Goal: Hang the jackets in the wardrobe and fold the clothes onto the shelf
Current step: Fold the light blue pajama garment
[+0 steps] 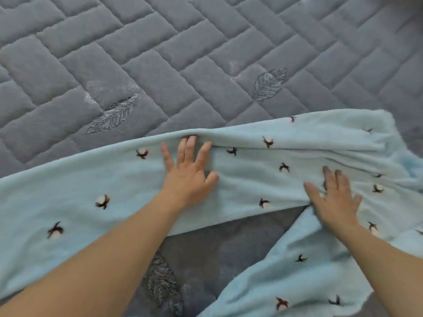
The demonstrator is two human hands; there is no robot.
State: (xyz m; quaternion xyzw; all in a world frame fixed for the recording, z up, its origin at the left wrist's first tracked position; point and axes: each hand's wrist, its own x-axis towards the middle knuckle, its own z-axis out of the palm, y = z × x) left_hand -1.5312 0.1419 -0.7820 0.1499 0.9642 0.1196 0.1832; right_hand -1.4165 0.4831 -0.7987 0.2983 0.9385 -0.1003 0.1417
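Head view looks down on a pale blue garment point(263, 179) with small dark motifs, spread across a grey quilted bed point(160, 53). It looks like fleece trousers — two legs seem to part toward the viewer, showing a wedge of bed between them — though its full shape runs out of view. Relative to the garment, the left hand point(187, 172) lies flat near the middle of the long leg, fingers point(186, 147) straight and spread, the tips at a raised fold along the far edge. The right hand point(334, 197) lies near the point where the two legs meet, fingers also straight and splayed, palm down on the cloth; it is slightly blurred. Neither hand grips anything.

My judgement: both palms press the cloth to smooth out wrinkles and pin it, so the soft fleece lies flat enough to fold cleanly. The folding step seems barely begun — the garment is still laid out at length, and no wardrobe or shelf is in view. The rumpled end beyond the right hand will likely need straightening first.
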